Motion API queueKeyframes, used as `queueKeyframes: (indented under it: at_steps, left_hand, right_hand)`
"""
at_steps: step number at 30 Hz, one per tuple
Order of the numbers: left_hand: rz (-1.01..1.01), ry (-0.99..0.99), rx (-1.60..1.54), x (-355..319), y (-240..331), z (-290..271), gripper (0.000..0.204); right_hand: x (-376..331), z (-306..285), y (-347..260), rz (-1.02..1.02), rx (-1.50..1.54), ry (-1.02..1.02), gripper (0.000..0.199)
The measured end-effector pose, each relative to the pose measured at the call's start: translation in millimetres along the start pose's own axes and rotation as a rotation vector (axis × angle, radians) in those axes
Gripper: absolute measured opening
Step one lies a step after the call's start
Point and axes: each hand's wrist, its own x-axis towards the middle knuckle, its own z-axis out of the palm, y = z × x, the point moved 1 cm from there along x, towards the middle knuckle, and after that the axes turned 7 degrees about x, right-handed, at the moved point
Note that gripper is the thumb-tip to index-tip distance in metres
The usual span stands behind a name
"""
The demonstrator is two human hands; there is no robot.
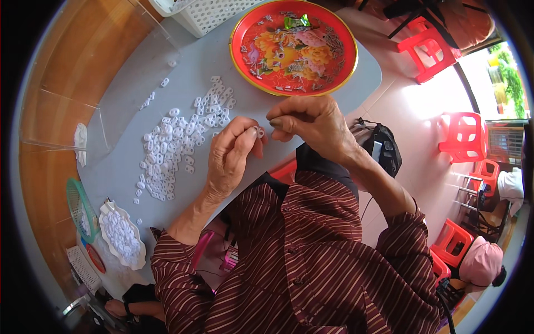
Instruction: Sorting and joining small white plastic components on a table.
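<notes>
Left hand [231,158] pinches a small white ring [260,132] at its fingertips, just above the table's near edge, and the right hand [311,125], fingers clenched on something too small to tell, sits right beside it.

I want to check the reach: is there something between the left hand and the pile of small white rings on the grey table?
Nothing visible blocks it. The left hand pinches one white piece, and the pile of white rings lies just beside it on the grey table.
</notes>
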Motion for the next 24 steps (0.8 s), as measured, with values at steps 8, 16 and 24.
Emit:
queueKeyframes:
  at_steps: [8,16,24]
  left_hand:
    - [0.013,-0.022,0.12,-2,0,-5,0.019]
    - [0.027,-0.031,0.093,-1,-1,-3,0.019]
    - [0.024,-0.055,0.138,-1,-1,-4,0.018]
  right_hand:
    - [-1,10,5,0.005,-0.017,0.044,0.01]
    - [0,8,16,-0.132,0.102,0.011,0.009]
    - [-1,7,20,-0.131,0.241,-0.033,0.015]
